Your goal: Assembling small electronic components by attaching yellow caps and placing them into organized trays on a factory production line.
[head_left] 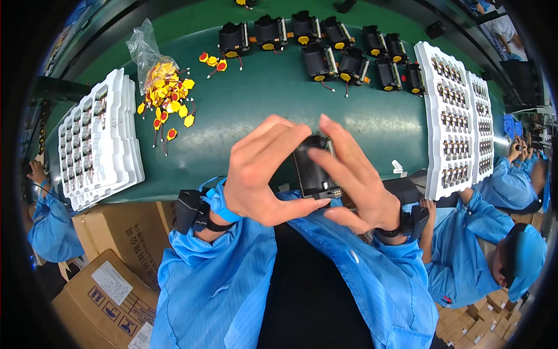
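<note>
Both my hands raised over the green worktop (244, 110), holding a black module (313, 166).

My left hand (261, 174) and right hand (360, 180) curl inward, fingers pinching the module between them; white trays (102, 142) flank the worktop.

Module (313, 168): one small black boxy plastic unit, dark glossy face toward the camera, a row of small metal contacts along its lower right edge. Upright, slightly tilted. Held off the table, above its near edge, partly hidden by fingers.

hands (308, 174): grip black module (314, 168) | above green bench (261, 99) | connector possibly visible
</note>
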The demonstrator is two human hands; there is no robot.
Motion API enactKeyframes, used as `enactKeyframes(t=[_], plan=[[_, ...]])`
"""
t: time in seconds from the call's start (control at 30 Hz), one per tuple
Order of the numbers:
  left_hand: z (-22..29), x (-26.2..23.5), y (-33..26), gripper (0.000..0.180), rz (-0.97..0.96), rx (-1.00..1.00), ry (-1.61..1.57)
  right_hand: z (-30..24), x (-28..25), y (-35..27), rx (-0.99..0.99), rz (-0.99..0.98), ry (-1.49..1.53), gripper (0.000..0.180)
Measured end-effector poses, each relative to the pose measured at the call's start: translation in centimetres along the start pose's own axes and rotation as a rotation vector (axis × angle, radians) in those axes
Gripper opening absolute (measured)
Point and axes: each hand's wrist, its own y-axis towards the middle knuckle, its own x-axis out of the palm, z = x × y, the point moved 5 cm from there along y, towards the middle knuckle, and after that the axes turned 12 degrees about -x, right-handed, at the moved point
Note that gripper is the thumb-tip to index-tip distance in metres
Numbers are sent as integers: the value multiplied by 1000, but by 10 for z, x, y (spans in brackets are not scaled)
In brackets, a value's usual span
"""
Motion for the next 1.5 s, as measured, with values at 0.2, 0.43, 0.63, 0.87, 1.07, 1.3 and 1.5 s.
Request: enactKeyframes(t=[0.2,0.43,0.63,0.87,1.07,1.3,1.5], plan=[[10,5,2,78,-14,81,112,12,-16,-17,384,427,112,16],[0,18,0,49,-119,-389,-146,11,6,-10,324,456,-76,14],[1,23,-4,35,15,-407,-186,-6,14,-8,278,557,-134,23],[2,22,-10,31,60,-344,-130,-16,20,-4,249,520,-277,26],[2,21,-12,34,31,-438,-162,-18,15,0,251,521,-320,21],[10,14,-9,39,16,-518,-282,-14,14,10,240,401,-268,16],[10,17,-4,73,23,-354,-37,12,-10,18,198,414,-338,9]])
